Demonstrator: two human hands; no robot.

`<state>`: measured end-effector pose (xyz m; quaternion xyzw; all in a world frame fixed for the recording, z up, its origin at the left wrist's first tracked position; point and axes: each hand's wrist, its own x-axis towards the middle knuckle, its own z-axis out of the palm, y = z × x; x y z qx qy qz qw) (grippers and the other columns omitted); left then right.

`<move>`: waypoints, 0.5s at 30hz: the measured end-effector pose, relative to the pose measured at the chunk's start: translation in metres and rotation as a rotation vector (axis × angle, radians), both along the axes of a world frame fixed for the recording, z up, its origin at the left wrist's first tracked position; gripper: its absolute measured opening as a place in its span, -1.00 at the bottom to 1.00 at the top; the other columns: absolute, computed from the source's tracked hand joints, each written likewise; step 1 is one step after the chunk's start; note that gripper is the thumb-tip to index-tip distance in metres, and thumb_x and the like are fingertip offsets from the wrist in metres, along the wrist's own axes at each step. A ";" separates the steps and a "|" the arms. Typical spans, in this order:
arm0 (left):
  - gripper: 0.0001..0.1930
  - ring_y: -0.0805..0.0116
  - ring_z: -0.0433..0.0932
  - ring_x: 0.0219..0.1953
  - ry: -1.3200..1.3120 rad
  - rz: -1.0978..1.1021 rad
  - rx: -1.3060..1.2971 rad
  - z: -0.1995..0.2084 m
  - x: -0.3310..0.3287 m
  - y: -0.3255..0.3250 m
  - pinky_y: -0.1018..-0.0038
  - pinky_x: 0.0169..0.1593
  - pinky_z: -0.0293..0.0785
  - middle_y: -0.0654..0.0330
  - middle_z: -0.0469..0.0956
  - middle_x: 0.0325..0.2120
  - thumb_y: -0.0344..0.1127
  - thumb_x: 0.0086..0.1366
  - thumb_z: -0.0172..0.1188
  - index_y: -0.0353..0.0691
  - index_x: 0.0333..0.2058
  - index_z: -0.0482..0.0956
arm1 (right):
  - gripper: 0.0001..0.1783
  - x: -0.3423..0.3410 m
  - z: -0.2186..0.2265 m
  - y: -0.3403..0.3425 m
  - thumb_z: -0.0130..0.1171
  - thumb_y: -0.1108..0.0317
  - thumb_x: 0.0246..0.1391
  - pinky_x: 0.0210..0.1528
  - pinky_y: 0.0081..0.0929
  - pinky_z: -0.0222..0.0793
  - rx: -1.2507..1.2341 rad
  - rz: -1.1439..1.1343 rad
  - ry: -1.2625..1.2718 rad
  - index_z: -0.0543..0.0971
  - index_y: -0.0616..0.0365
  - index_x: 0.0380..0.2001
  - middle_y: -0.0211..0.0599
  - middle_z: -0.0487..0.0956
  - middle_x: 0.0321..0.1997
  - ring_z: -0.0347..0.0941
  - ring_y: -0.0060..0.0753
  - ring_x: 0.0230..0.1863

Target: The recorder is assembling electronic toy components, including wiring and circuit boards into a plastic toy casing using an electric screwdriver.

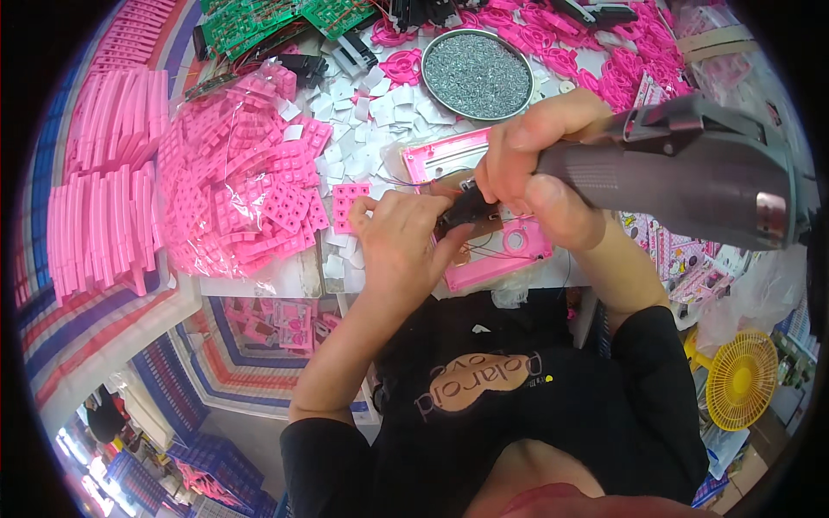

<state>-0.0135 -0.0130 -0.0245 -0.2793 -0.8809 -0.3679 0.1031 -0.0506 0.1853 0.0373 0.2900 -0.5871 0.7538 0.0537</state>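
Observation:
My right hand [553,164] is wrapped round a dark grey electric screwdriver [665,164], its body stretching off to the right. The tool's tip is hidden behind my fingers. My left hand [399,231] is closed, its thumb and fingers pinching a small black part [467,209] over a pink plastic casing [471,274]. Thin wires run across the casing, which lies flat at the table's front edge and has a round opening. Beside my left fingers is a pink keypad piece [349,207] with rows of square holes.
A round dish of small metal screws [477,74] stands beyond the casing. White paper pieces [389,108] are scattered around it. To the left are a bag of pink keypads [242,181] and stacked pink shells [102,229]. Green circuit boards [259,26] lie at the back; a yellow fan [741,381] is lower right.

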 end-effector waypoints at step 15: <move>-0.65 0.31 0.50 -0.30 -0.015 -0.034 0.053 -0.003 0.000 -0.005 0.20 -0.05 0.12 0.35 0.56 -0.39 -0.17 -0.01 0.48 -0.07 -0.27 0.57 | -0.67 0.010 -0.003 -0.007 0.25 0.31 0.15 -0.46 -0.41 0.37 0.048 0.082 -0.002 0.38 0.09 -0.09 -0.38 0.38 -0.60 0.32 -0.46 -0.57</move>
